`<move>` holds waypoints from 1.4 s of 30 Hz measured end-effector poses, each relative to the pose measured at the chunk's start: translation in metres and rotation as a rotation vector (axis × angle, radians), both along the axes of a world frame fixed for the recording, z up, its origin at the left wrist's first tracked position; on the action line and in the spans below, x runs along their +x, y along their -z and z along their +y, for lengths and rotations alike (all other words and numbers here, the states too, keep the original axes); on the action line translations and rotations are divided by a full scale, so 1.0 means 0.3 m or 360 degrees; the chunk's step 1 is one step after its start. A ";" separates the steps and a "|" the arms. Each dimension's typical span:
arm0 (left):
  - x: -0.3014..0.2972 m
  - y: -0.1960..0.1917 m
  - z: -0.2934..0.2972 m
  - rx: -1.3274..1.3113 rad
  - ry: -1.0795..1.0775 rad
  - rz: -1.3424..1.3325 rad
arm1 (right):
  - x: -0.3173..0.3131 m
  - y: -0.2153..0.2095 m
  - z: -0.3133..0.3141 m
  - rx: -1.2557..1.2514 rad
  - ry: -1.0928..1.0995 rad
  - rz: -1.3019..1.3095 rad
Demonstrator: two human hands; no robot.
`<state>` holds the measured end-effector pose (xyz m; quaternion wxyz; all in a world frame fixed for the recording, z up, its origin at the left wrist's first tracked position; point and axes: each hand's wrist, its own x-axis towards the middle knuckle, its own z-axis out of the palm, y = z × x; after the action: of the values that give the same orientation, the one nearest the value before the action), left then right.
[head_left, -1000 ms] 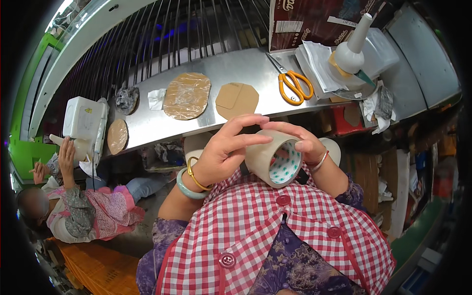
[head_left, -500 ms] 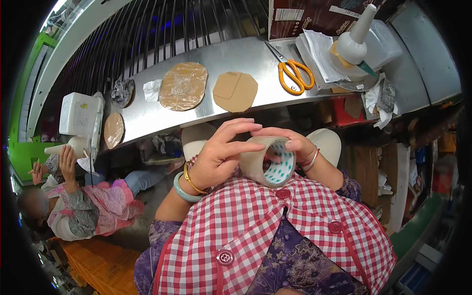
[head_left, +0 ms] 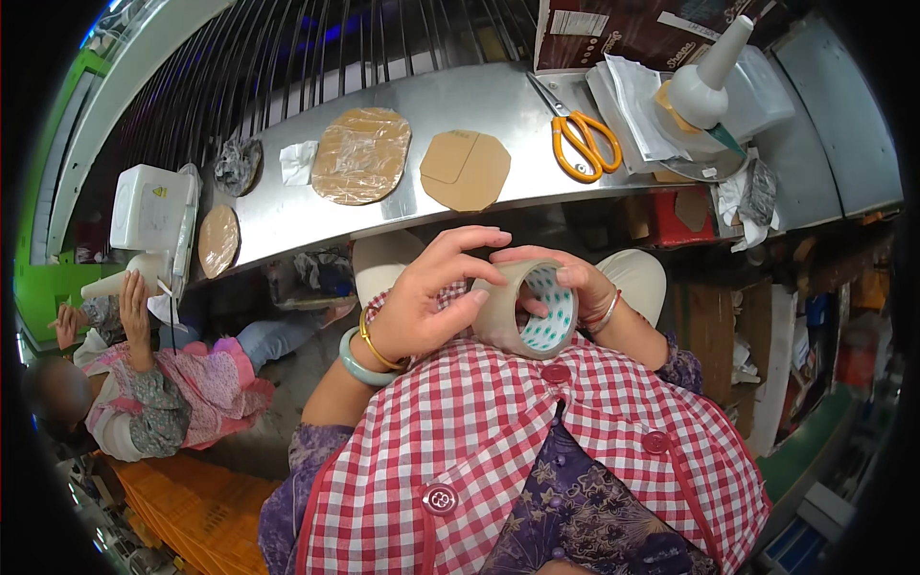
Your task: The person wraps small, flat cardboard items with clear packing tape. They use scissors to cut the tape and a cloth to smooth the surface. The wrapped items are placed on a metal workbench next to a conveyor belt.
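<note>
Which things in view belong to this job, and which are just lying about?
Likely the job:
wide translucent tape roll, in the right grip, left grip at its side

Seemingly lying about:
orange-handled metal scissors
brown cardboard polygon
film-covered brown cardboard oval
white long-nozzled bottle

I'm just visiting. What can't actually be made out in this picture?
All in the head view:
1. Tape roll: its loose end cannot be picked out; part of the outside faces away.
2. Right hand: some fingers are partly hidden by the roll's wall.
3. Dark red carton: its far part is cut off by the upper edge.
4. Co-worker's white bottle: partly hidden by the co-worker's hand.
</note>
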<state>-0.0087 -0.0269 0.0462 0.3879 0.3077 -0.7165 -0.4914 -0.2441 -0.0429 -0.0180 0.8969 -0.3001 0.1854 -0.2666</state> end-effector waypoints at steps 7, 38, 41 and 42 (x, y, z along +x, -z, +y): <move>0.001 0.024 -0.025 0.0210 0.0020 0.0049 | 0.015 0.020 0.003 0.0093 0.0046 -0.0076; 0.011 0.155 -0.050 0.0343 0.0149 0.0290 | 0.061 0.039 0.028 0.0537 0.0187 0.0279; 0.018 0.157 -0.034 0.0385 0.0121 0.0312 | 0.067 0.037 0.028 0.0546 0.0187 0.0290; 0.018 0.161 -0.027 0.0413 0.0107 0.0334 | 0.066 0.041 0.028 0.0537 0.0167 0.0271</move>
<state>-0.0033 -0.0351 -0.0021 0.4010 0.2779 -0.6126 -0.6219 -0.2242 -0.0345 -0.0304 0.9004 -0.1568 0.3182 -0.2518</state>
